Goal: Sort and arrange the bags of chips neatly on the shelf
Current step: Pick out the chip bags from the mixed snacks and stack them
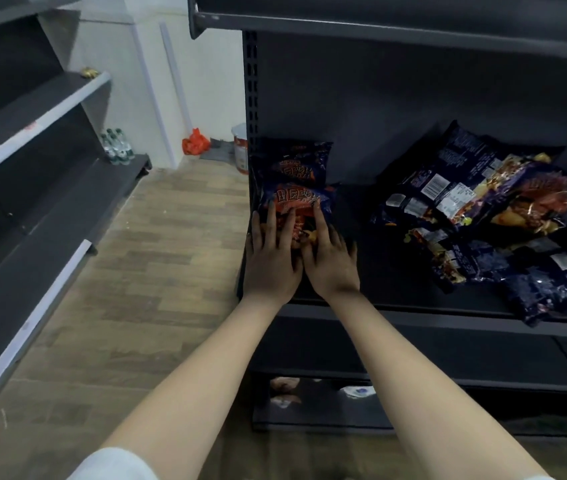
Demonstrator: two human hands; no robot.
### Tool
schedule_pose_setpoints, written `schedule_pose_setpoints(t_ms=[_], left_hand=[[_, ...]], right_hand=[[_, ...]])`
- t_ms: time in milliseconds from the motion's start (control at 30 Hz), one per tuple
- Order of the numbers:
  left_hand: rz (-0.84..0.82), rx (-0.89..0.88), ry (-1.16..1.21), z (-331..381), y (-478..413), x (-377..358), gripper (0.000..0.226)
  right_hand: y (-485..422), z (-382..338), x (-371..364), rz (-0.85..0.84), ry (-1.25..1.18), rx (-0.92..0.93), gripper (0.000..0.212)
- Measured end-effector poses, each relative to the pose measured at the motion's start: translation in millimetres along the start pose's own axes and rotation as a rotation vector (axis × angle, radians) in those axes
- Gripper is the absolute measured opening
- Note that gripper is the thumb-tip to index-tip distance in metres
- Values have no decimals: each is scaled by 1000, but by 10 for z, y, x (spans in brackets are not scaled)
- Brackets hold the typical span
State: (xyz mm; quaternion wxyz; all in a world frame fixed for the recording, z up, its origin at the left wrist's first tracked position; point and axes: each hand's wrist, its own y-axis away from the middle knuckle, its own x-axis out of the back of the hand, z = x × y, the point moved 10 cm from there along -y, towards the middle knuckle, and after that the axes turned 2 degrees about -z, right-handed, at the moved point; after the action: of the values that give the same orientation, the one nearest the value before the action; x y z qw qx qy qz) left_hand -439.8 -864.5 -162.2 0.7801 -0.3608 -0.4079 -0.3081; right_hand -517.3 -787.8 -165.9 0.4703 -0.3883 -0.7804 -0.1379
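Note:
Two dark blue chip bags with orange print stand one behind the other at the left end of the dark shelf (396,271). My left hand (270,261) and my right hand (330,261) lie side by side with straight fingers pressed against the front bag (297,202). The rear bag (292,161) leans on the back panel. A loose heap of several blue chip bags (482,216) lies jumbled on the shelf's right half, some face down with white labels showing.
An upper shelf (379,26) overhangs the work area. Below it, a lower shelf (327,393) holds some packets. To the left, grey shelving (32,140) lines a wooden floor aisle, with water bottles (117,147), an orange bag (196,143) and a white bucket (240,150) at its far end.

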Motion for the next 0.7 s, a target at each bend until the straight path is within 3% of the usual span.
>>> schedule_pose_setpoints(t_ms=[133,267,467,700], left_hand=[[-18,22,-16,4,18,21,65],[8,-10,-90,81,51,126,74],[109,-67,-136,405,3,330,75],[220,-201,-121,1347,-385,420,71]], right_hand=[[44,-17,44,8,-73,30,64],[75,-31,255,124,-198,47,64],[-58,92,754,228,-82,160,59],[-187,437,1707,361,92,274,55]])
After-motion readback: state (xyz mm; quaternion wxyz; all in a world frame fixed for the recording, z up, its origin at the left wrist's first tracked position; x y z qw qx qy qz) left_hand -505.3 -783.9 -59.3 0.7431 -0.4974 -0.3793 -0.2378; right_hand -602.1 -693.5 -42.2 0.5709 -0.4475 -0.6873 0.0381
